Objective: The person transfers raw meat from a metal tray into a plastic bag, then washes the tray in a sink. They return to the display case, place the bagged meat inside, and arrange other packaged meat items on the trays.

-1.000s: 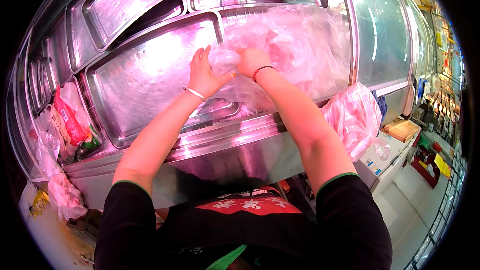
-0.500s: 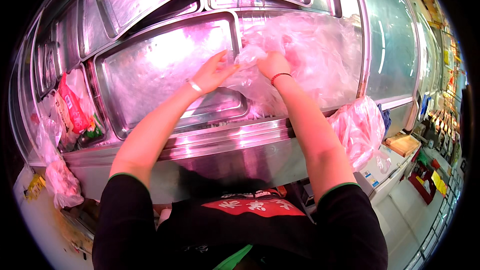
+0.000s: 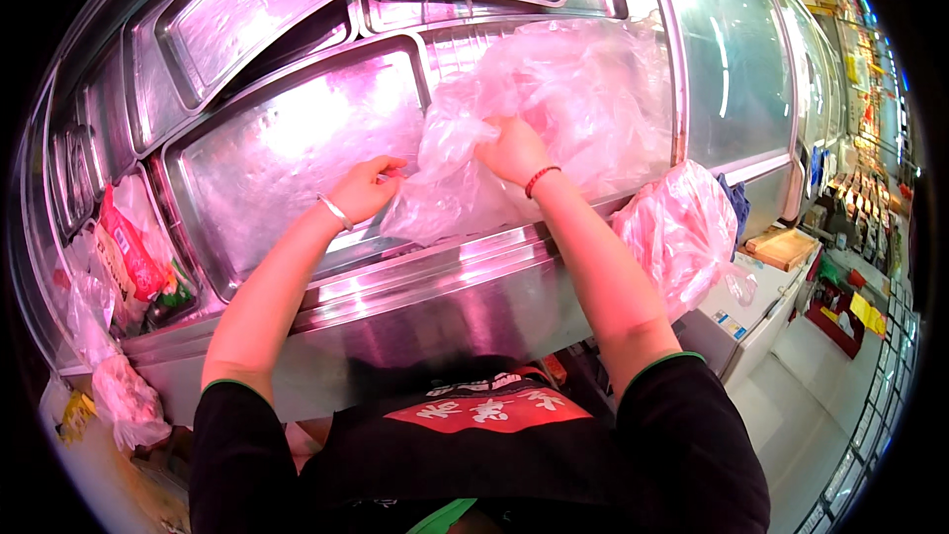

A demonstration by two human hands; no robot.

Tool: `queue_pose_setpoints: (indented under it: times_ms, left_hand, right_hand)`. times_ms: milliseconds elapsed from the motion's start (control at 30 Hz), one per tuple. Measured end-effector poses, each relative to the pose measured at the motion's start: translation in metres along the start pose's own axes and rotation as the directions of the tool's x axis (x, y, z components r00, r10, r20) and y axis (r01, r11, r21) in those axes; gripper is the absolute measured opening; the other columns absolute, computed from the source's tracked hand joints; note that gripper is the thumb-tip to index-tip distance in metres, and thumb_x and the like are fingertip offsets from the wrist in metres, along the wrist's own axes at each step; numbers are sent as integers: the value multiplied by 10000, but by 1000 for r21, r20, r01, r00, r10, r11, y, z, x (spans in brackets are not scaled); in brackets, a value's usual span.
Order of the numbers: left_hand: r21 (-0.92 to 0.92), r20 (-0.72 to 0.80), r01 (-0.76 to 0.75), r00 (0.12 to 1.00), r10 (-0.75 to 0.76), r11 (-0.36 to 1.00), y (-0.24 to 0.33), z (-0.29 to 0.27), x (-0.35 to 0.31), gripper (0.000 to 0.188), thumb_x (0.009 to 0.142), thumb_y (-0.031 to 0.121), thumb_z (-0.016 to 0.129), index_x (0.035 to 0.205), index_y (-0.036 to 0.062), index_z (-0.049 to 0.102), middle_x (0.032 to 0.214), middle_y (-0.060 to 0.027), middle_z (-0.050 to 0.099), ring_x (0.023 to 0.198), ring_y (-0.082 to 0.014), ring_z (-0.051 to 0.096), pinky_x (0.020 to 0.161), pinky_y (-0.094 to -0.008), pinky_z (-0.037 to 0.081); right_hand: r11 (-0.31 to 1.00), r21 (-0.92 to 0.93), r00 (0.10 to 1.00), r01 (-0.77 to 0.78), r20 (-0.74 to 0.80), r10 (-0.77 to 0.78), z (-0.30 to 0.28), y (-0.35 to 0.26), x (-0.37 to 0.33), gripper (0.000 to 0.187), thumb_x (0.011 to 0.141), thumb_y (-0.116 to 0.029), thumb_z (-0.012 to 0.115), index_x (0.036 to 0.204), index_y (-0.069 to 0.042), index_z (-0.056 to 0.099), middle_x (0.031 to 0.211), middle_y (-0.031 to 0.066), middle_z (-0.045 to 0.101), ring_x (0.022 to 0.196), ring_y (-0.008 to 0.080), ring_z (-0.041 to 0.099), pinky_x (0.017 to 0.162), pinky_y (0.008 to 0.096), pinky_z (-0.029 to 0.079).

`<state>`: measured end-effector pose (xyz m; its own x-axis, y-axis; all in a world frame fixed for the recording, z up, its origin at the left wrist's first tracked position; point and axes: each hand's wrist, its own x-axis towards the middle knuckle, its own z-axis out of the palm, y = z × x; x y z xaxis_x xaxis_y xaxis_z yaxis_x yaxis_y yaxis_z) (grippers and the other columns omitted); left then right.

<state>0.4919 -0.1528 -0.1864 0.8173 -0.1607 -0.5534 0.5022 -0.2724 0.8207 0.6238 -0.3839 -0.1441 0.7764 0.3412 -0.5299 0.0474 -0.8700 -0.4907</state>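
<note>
A heap of thin clear plastic sheeting (image 3: 583,89), tinted pink by the light, lies in the metal display case. My right hand (image 3: 514,150) is closed round a bunched part of it. At the sheeting's left edge is my left hand (image 3: 366,188), its fingers curled and thumb and forefinger brought together on the film. Between the hands the plastic hangs loose, draping over the right end of a shallow metal tray (image 3: 267,153) and the case's front ledge. My right fingertips are hidden in the folds.
More metal trays (image 3: 247,15) overlap at the back. Packets, one of them red (image 3: 133,242), sit in a left compartment. A filled pink-looking plastic bag (image 3: 682,232) hangs at the front right, another bag (image 3: 127,396) at the front left. Glass (image 3: 732,59) stands to the right.
My left hand has come nearer to me, its fingers drawing together. The plastic now spreads further over the tray's right end and front ledge. The whole view has shifted slightly.
</note>
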Motion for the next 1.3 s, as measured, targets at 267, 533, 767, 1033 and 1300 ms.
queue_pose_setpoints:
  times_ms: [267,533,767,1033,1300]
  left_hand:
    - [-401,119,44,993,5,915,33,39,24,379,867,120,560,1234,27,537,1078,-48,610,971,-114,557,865,-268,439]
    - [-419,150,-117,969,196,900,55,64,34,449,858,153,604,1283,51,504,1147,-52,594,1013,-120,548,884,-267,450]
    - [-314,232,-46,965,124,948,61,50,14,419,849,201,632,1230,44,551,1112,-79,604,946,-134,579,818,-270,474]
    - [-57,130,-183,973,189,981,31,50,20,370,845,206,628,1166,26,587,986,-95,642,858,-157,598,787,-288,482]
    - [-251,73,-27,996,46,968,26,43,19,350,849,207,621,1139,12,600,950,-103,650,875,-164,600,799,-294,478]
  right_hand:
    - [971,147,957,189,-249,-149,-12,-6,-53,222,730,-72,600,937,-2,639,852,151,651,813,286,638,750,346,486]
    - [864,459,896,207,-443,21,-55,4,-90,243,733,18,586,970,19,644,881,44,650,788,112,585,677,252,469]
    - [853,521,734,-16,-573,364,-85,5,-104,235,779,-6,584,1004,28,640,895,64,649,777,107,586,676,244,471]
    - [833,470,704,291,-695,146,-84,16,-87,160,739,7,601,893,3,643,804,34,622,711,110,559,638,250,456]
    - [827,381,441,413,-878,185,-120,-46,-144,242,854,-70,514,1046,48,603,1038,126,627,938,226,618,799,338,516]
